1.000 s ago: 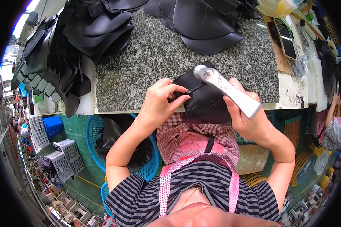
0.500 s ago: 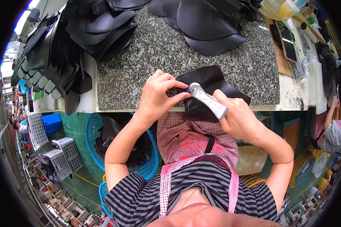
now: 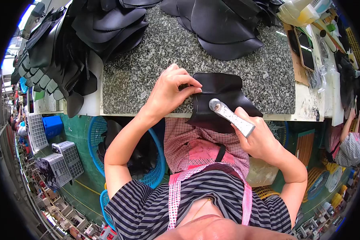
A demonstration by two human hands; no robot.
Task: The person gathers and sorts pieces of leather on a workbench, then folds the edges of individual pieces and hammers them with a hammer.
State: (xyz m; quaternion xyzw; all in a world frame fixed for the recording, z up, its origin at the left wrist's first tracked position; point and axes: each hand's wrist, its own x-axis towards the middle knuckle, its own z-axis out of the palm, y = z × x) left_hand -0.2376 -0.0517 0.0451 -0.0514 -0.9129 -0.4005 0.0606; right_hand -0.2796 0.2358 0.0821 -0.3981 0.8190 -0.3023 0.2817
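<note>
A black leather piece (image 3: 220, 86) lies on the speckled stone slab (image 3: 160, 48), its near part hanging over the table's front edge. My left hand (image 3: 175, 86) pinches the left edge of this piece between thumb and fingertips. In my right hand (image 3: 257, 134) is a hammer (image 3: 232, 117) with a worn, whitish metal surface. Its round head is over the middle of the leather; whether it touches cannot be made out. A pale line of stitches or marks runs near the leather's left edge, beside my left fingertips.
Black leather pieces (image 3: 224, 24) lie at the slab's far side, and a thick stack (image 3: 60, 52) fills the far left. A phone (image 3: 305, 50) rests at the right. Below the table stand a blue basket (image 3: 160, 160) and grey crates (image 3: 64, 164). Another person (image 3: 350, 148) works at far right.
The hammer has moved right and nearer to me, away from my left fingertips. The leather's far flap now lies flatter and squarer. My left hand still pinches its edge.
</note>
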